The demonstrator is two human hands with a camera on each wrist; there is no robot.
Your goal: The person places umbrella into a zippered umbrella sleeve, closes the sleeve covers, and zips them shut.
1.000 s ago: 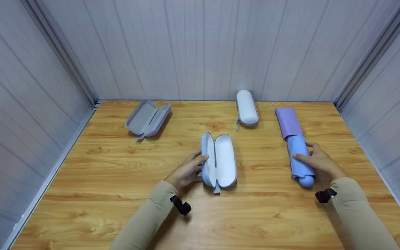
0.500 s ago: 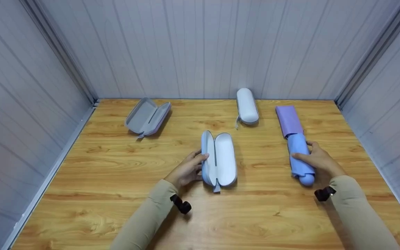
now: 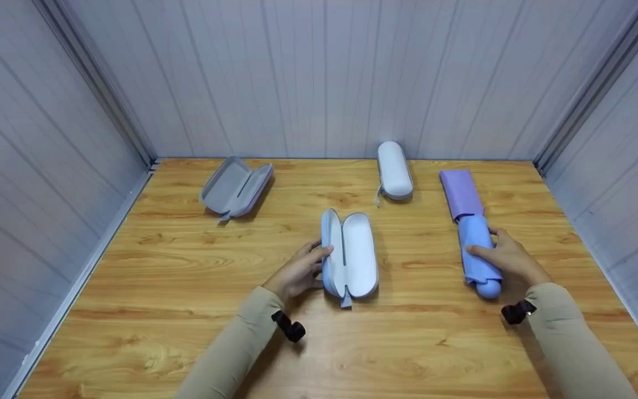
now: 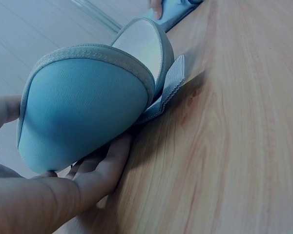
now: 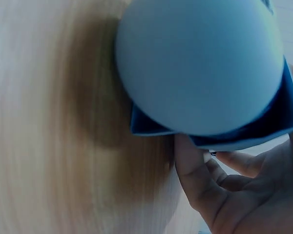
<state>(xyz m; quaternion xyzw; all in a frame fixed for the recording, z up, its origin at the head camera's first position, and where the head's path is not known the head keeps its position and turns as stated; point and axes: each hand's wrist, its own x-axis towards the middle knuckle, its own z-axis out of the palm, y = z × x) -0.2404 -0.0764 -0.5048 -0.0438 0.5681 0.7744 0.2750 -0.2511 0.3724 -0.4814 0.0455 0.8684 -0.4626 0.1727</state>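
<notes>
In the head view my left hand point(image 3: 299, 271) grips the left side of an unzipped glasses case point(image 3: 361, 255), blue outside and white inside, with the thumb over its rim. The left wrist view shows that case point(image 4: 83, 107) from its rounded blue end, fingers beneath it and a grey pull tab point(image 4: 173, 80) beside it. My right hand point(image 3: 510, 257) holds a folded blue umbrella point(image 3: 477, 244) lying on the table, thumb on top and fingers round the far side. Its rounded handle end point(image 5: 200, 63) fills much of the right wrist view.
A grey-lined glasses case point(image 3: 227, 185) lies open at the back left. A closed white case point(image 3: 394, 172) stands near the back wall point(image 3: 297, 77). Directly behind the blue umbrella lies a flat purple folded piece point(image 3: 460, 194). Panels enclose the wooden table point(image 3: 186, 310) on both sides.
</notes>
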